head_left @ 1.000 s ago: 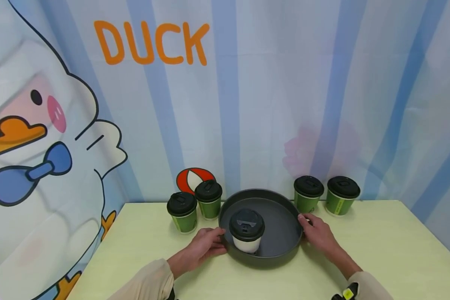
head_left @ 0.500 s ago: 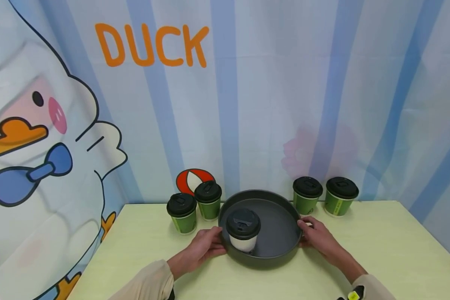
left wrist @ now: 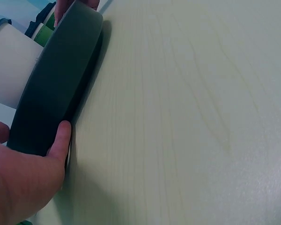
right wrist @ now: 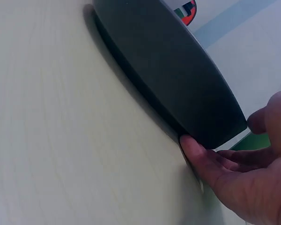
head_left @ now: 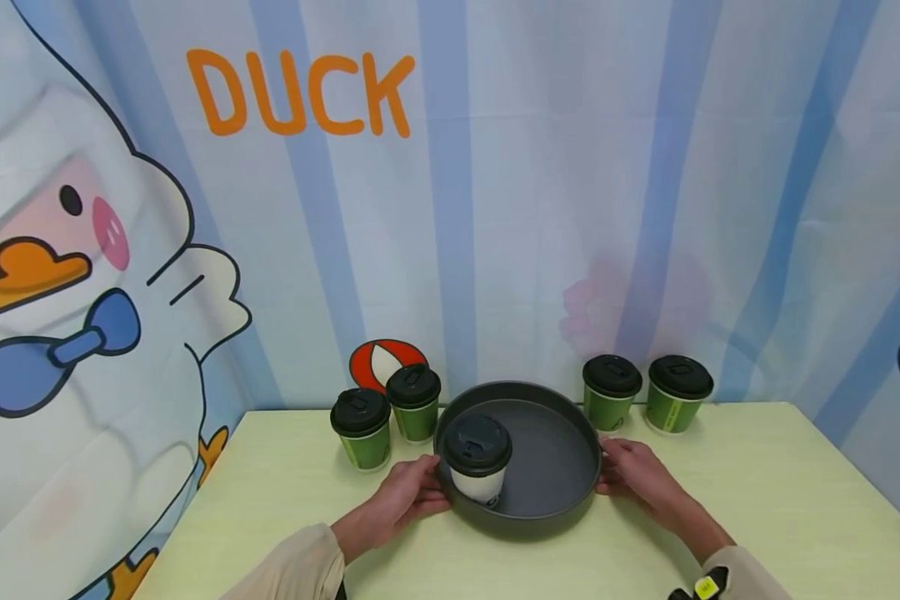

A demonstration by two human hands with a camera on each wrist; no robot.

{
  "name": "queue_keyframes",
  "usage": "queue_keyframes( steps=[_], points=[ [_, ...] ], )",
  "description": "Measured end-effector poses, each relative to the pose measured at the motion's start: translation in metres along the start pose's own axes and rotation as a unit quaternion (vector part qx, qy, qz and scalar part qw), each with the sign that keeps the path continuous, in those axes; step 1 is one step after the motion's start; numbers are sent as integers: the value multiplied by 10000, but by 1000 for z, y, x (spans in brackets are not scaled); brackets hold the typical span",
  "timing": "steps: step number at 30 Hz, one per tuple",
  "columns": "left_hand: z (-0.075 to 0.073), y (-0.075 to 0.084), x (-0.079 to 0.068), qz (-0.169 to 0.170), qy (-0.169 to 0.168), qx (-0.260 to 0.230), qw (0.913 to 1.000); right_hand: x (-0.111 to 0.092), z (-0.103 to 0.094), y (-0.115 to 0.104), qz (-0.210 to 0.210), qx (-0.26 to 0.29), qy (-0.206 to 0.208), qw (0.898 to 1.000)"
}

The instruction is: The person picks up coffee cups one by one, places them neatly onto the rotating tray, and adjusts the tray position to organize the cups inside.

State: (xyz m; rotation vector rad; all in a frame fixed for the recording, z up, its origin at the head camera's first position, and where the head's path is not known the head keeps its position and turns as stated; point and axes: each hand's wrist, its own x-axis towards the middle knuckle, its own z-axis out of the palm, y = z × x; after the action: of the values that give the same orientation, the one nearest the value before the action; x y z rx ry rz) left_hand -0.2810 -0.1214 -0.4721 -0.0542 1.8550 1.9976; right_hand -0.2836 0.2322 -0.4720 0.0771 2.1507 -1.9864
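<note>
The left hand and right hand pinched opposite sides of a pan, where uneven lifting risked toppling the off-centre cup at near left.

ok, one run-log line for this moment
left hand: grips pan; right hand: grips pan; white cup: standing in pan, left side; green cups: two left, two right of pan

In the head view, the duck print runs off the left edge, and the bottom edge crops the 2 sleeves. A green cup hides part of the red-and-white ball print. The mark on the white cup is too small to read. The left wrist view cuts off that cup; the right wrist view crops the dark pan.
</note>
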Motion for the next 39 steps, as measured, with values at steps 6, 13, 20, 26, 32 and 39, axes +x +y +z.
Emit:
queue_keyframes(
  steps=[6, 13, 20, 26, 32, 39],
  points=[
    [-2, 2, 0, -19, -194, -84, 9998, 0, -6, 0, -32, 127, -550, 9984],
    [-2, 1, 0, -15, -187, -77, 9998, -2, -13, 4, -39, 208, -876, 9959],
    [-1, -1, 0, -1, -150, -56, 9999, 0, -12, 5, 66, 230, -807, 9965],
    [-2, -2, 2, 90, -190, -91, 9997, 2, -10, 5, 112, 309, -610, 9976],
    [-3, -4, 4, 142, -153, -176, 9996, -1, -17, 6, 64, 361, -1179, 9923],
    [-1, -5, 5, 101, -90, -255, 9996, -2, -19, 5, 42, 242, -1236, 9920]
  ],
)
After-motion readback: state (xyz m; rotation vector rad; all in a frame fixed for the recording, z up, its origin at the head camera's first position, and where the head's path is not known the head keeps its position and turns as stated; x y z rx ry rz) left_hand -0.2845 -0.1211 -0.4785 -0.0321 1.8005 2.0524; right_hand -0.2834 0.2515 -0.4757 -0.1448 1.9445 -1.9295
